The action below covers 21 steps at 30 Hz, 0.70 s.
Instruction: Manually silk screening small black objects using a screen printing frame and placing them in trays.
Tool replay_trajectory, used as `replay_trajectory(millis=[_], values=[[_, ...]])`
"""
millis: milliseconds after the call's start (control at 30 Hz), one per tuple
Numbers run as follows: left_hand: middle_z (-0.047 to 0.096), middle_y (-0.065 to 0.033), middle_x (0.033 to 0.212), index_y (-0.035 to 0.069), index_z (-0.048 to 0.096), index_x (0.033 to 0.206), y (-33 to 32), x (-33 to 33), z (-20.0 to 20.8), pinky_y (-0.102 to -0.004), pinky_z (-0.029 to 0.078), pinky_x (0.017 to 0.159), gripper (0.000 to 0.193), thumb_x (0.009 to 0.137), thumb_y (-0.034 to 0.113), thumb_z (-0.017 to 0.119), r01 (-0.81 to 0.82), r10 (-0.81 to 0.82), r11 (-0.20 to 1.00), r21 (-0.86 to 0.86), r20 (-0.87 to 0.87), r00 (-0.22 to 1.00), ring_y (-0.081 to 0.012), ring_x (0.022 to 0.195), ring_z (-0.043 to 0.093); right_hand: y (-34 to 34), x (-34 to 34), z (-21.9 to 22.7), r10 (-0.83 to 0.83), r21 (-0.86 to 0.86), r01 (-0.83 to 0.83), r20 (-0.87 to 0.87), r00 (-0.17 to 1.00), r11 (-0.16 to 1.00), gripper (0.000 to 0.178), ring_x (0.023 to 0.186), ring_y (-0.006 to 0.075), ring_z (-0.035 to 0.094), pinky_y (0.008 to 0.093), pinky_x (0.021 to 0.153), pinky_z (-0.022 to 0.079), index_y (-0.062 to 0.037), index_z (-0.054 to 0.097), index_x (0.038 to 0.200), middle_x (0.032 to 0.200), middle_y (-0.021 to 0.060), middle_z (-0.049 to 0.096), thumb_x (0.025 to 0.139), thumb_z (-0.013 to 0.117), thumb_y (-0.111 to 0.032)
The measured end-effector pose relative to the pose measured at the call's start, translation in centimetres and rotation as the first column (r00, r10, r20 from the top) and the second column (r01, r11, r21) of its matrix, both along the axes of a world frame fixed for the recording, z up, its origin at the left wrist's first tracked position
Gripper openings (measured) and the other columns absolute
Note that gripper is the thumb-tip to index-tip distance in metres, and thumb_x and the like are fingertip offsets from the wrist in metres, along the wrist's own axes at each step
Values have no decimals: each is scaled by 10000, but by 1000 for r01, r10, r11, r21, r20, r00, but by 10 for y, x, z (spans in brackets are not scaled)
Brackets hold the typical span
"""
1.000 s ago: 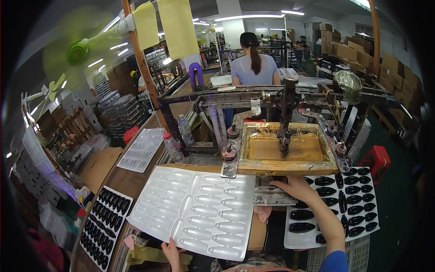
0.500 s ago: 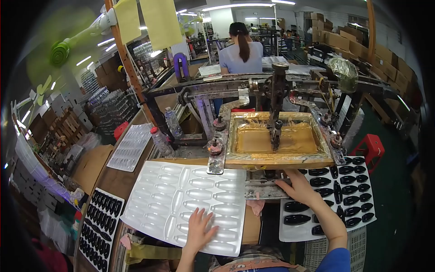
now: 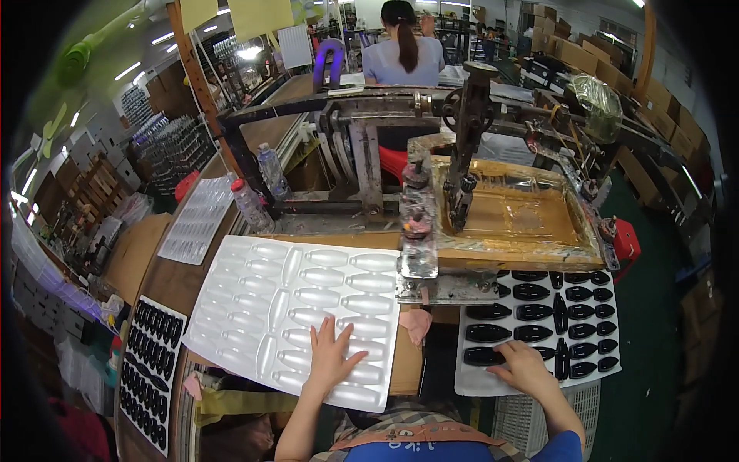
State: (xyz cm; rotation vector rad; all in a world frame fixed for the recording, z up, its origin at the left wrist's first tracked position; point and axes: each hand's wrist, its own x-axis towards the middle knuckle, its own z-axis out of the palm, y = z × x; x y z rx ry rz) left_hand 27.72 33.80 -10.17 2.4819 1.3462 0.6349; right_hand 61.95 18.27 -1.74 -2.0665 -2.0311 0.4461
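My left hand [image 3: 331, 356] lies with fingers spread on a white moulded tray [image 3: 246, 323], whose rows of bottle-shaped hollows look bare. At the right, my right hand [image 3: 530, 371] reaches over another white tray [image 3: 479, 382] filled with glossy black elongated pieces. Its thumb and fingers close on the end of a black bottle-shaped piece [image 3: 483, 356] at the tray's near left; the piece still sits in its row. Above the trays stands a screen-printing frame [image 3: 523, 259] with an amber, film-covered mesh [image 3: 523, 219], carried on a dark metal press [image 3: 462, 165].
A narrow tray of black pieces [image 3: 165, 305] lies at far left, below a clear tray [image 3: 196, 219]. A red-capped bottle [image 3: 250, 204] and a clear bottle [image 3: 271, 169] stand by the press. A red stool [image 3: 626, 245] is at right. A person [image 3: 402, 58] sits beyond.
My right hand has moved from the press edge down to the black pieces. The printing frame has shifted right. My left hand stays spread on the white tray; the view has tilted down.
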Motion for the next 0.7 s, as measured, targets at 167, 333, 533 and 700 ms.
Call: replay_trajectory(millis=[167,333,533,700], values=[[315,-296,1256,29,468,1175,-4,8,0,-562,143,992,584,725,349,657,-53,54,999,12,-18,998,-426,1208,271,9,-1,-18,62,68,-71,117,991,995,411,850,273,520,357,711,449,-30,567,937,896,120,539,643,702,-283],[372,-228,1249,1,463,1160,9,9,59,-514,175,1009,473,775,231,612,-13,-6,993,118,163,987,-383,1209,308,8,7,3,30,78,-25,-60,998,997,418,683,258,553,340,604,459,-25,529,975,830,128,555,669,708,-248],[521,-169,1112,9,518,1091,68,42,118,-419,300,951,320,793,113,564,52,-146,966,255,363,920,-342,1122,425,6,36,32,-271,255,456,-531,803,852,487,610,96,498,208,503,386,-44,493,1112,871,40,554,662,681,-61],[564,-175,1049,10,518,1092,110,101,113,-363,383,883,332,803,167,566,270,-215,959,-82,407,888,-293,1020,511,24,41,58,-78,350,313,-549,832,883,558,976,169,480,268,760,410,-62,501,1104,1258,82,387,597,716,-149]])
